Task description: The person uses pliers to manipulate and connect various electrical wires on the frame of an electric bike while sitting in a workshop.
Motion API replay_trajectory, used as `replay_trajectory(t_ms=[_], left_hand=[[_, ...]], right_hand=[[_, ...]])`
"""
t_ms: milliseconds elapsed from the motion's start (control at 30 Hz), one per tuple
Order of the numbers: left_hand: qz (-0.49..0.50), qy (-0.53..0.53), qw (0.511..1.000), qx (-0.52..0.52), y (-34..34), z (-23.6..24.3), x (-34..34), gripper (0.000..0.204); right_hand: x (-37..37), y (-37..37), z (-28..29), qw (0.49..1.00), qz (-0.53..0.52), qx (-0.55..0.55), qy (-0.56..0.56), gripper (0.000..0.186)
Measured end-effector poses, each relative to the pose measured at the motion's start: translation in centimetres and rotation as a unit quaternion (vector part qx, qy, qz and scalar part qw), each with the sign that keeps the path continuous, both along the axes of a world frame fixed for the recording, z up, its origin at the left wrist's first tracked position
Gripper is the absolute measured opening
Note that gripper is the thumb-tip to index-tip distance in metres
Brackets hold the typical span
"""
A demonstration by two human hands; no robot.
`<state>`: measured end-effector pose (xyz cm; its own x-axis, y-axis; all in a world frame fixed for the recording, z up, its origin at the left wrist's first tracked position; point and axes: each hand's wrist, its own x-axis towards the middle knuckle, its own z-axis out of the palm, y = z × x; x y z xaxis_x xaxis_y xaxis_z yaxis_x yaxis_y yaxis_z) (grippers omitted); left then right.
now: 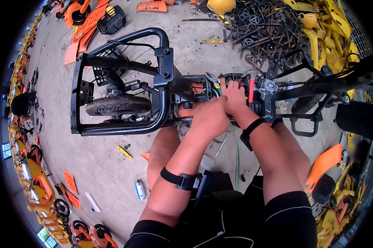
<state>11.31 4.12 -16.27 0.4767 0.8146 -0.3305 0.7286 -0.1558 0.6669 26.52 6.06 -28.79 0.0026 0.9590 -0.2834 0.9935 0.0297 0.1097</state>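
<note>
Reaching over edge of black frame [166, 103]: left hand [210, 118], right hand [237, 100], scant room between; cannot tell either grip.

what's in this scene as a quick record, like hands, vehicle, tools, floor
left hand: left hand, over the middle of the black frame; grip hidden
right hand: right hand, beside the left; grip unclear
vehicle: partly bare, treaded tyre at left
tools: pliers-like tool just beyond the hands; red-handled tool to their right
floor: spray can lower left; heap of dark metal parts upper right
</note>
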Motion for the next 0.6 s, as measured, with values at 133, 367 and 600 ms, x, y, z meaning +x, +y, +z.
replay_trajectory(t_ms=[133,367,600], left_hand=[[0.013,-0.015,1.000,0.006,-0.1,-0.4,-0.2,0.046],[0.011,0.024,1.000,0.013,-0.3,0.4,-0.8,0.047],[0.011,-0.033,0.998,0.053,-0.9,-0.2,-1.0,0.047]], right_hand=[[0.8,0.2,0.1,1.000,0.031,0.007,-0.002,0.082],[2.5,1.6,0.9,0.994,0.103,-0.004,-0.027,0.086],[5.5,3.4,-0.3,0.976,0.208,0.056,-0.037,0.066]])
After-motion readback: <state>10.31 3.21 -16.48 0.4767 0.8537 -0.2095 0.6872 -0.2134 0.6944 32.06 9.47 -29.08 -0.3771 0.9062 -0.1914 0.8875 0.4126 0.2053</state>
